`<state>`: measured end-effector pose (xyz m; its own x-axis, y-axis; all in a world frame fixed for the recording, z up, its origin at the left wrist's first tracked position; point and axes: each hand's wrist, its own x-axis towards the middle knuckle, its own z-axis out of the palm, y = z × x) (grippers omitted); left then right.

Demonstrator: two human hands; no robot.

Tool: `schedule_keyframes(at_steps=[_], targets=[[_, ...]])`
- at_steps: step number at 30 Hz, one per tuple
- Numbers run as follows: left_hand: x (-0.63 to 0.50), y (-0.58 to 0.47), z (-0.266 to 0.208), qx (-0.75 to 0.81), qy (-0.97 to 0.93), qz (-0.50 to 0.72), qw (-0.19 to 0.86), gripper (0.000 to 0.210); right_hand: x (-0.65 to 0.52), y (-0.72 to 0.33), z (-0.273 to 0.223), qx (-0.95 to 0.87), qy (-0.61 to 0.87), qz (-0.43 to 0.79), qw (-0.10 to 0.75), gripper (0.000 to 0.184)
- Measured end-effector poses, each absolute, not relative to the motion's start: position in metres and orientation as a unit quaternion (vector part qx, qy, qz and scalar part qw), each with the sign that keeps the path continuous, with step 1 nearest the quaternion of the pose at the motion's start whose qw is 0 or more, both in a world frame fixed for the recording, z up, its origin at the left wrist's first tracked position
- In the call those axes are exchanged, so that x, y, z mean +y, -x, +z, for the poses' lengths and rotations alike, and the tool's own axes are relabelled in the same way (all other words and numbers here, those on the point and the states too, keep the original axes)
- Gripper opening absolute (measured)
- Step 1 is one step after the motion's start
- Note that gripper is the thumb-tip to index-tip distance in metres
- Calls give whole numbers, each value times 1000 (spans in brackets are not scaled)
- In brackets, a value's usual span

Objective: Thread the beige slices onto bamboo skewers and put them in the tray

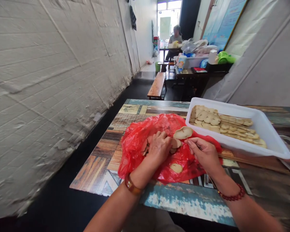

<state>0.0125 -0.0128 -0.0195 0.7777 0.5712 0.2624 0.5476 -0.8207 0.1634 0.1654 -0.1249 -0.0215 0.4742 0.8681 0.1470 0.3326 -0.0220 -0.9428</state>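
A red plastic bag (140, 135) is spread on the table with pale, flat, round food slices (176, 143) on it. My left hand (158, 146) reaches over the bag, its fingers curled down onto some of these slices. My right hand (204, 153) pinches a thin skewer, mostly hidden by the fingers. A large oval slice (183, 132) sits just beyond those fingertips; whether the skewer pierces it I cannot tell. A single slice (176, 168) lies apart near the bag's front edge. To the right, a white plastic tub (268, 129) holds several skewers threaded with slices (209, 117).
The patterned wooden table (96, 161) has bare skewers (253, 162) lying below the tub. A white wall (62, 80) runs along the left. Further off are a bench (157, 84), a cluttered table (190, 72) and a seated person (175, 38).
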Motion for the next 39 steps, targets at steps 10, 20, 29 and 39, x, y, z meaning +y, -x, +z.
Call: schedule_keyframes(at_steps=[10, 20, 29, 39], targets=[[-4, -9, -19, 285, -674, 348, 587, 15, -129, -165, -19, -433, 648, 259, 570, 31], [7, 3, -3, 263, -408, 393, 781, 46, -145, -150, -16, -514, 665, 277, 466, 25], [9, 5, -6, 263, -391, 424, 774, 39, -142, -150, -29, -570, 683, 202, 409, 30], [11, 7, -8, 256, -406, 440, 759, 39, -142, -147, -29, -579, 692, 189, 388, 33]])
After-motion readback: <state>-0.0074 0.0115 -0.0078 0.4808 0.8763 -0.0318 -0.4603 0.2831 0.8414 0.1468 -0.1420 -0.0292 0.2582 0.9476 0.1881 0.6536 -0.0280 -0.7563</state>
